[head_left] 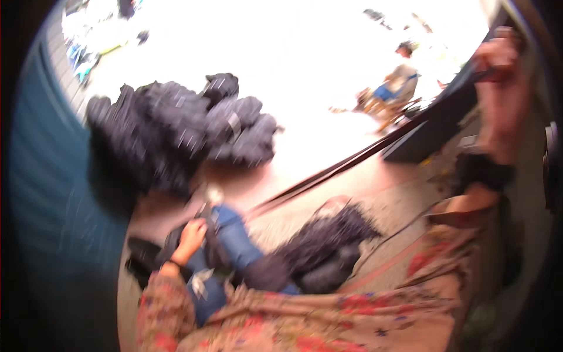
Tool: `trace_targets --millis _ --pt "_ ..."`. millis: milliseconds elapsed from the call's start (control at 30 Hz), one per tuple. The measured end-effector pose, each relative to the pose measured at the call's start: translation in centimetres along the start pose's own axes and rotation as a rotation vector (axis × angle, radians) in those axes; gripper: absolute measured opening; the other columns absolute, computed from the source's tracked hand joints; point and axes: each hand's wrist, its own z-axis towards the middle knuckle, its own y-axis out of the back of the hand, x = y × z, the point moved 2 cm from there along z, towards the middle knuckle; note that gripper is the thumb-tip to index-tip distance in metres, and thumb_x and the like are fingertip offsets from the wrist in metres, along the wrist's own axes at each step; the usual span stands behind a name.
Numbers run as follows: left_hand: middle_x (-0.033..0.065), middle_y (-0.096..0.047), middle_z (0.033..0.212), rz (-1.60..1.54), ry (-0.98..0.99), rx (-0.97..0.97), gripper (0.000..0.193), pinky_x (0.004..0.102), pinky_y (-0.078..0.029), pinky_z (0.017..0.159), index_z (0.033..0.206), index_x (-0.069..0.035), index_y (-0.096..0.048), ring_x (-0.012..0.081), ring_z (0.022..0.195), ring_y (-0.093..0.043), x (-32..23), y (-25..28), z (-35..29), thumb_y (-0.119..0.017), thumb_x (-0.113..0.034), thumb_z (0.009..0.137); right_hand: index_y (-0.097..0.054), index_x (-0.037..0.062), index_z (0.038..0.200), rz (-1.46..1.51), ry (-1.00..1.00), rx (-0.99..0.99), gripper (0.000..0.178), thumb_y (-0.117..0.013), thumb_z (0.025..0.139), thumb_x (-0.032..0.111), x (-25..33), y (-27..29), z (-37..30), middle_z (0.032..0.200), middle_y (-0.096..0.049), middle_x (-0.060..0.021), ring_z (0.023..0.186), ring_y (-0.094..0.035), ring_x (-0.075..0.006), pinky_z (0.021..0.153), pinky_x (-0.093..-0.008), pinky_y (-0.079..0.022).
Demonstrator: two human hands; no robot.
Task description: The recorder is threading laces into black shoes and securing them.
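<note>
Blue jeans [231, 226] cover the bent legs at 7 o'clock, under a tan flowery top [264, 322] at 6 o'clock. The left hand [192, 234] is at 8 o'clock, low by the legs. Its fingers look curled, and it is at the dark cloth [218, 249] lying on the jeans. The blur is strong, so I cannot tell if it pinches the cloth or only rests on it.

The right hand [497, 57] is up high at 2 o'clock, with a black band [484, 171] round that arm, nearer the elbow. It is near a dark edge. I cannot tell if that grip is wide, narrow or holding something.

At 5 o'clock, close to the legs, sits a shaggy black bundle [319, 246]. At 10 o'clock there is a big pile of dark bundles [176, 126]. A blue wall [64, 182] stands at 9 o'clock. Far off, between 1 and 2 o'clock, another person [402, 76] sits.
</note>
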Motion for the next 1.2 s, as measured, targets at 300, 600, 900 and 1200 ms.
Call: trace_targets --millis 300,600,900,1200 --pt "0.0091 -0.062 0.081 -0.385 -0.425 0.45 0.014 0.0291 -0.046 0.07 0.085 -0.004 -0.063 0.0186 0.076 -0.059 -15.2 6.1 2.5 -0.063 -0.012 0.074 -0.051 0.0048 0.092 -0.125 0.093 -0.176 0.012 -0.044 0.089 0.015 -3.8 -6.7 -1.4 0.064 -0.045 0.0031 0.058 -0.044 -0.0076 0.068 -0.0267 -0.038" --pt "-0.0003 -0.023 0.053 -1.287 0.229 -0.495 0.032 0.0266 -0.027 0.049 0.061 -0.009 -0.03 0.0104 0.048 -0.025 -3.0 40.3 -1.0 -0.036 -0.014 0.092 -0.05 -0.0015 0.094 -0.186 -0.213 -0.583 0.01 -0.044 0.087 0.003 -1.1 24.2 -17.0 0.07 -0.043 -0.0008 0.065 -0.042 -0.0116 0.072 -0.0259 -0.042" --pt "-0.0042 -0.032 0.053 -1.11 0.73 -0.643 0.014 0.0254 -0.029 0.046 0.071 -0.01 -0.043 0.0073 0.044 -0.031 7.2 36.1 -8.6 -0.05 -0.009 0.083 -0.053 0.0002 0.107 -0.242 -1.093 -0.075 0.027 -0.049 0.085 0.016 -36.3 -7.7 -25.6 0.076 -0.058 -0.0035 0.072 -0.055 -0.011 0.072 -0.0235 -0.044" --pt "-0.0046 -0.038 0.051 -0.784 0.81 0.192 0.029 0.0203 -0.033 0.038 0.073 -0.006 -0.05 0.0043 0.039 -0.033 -2.8 5.2 -3.5 -0.053 -0.032 0.085 -0.062 0.0056 0.077 -0.968 -0.432 0.662 0.014 -0.053 0.069 0.013 -51.5 -22.4 -29.0 0.091 -0.058 -0.0098 0.09 -0.051 -0.024 0.075 -0.0383 -0.038"
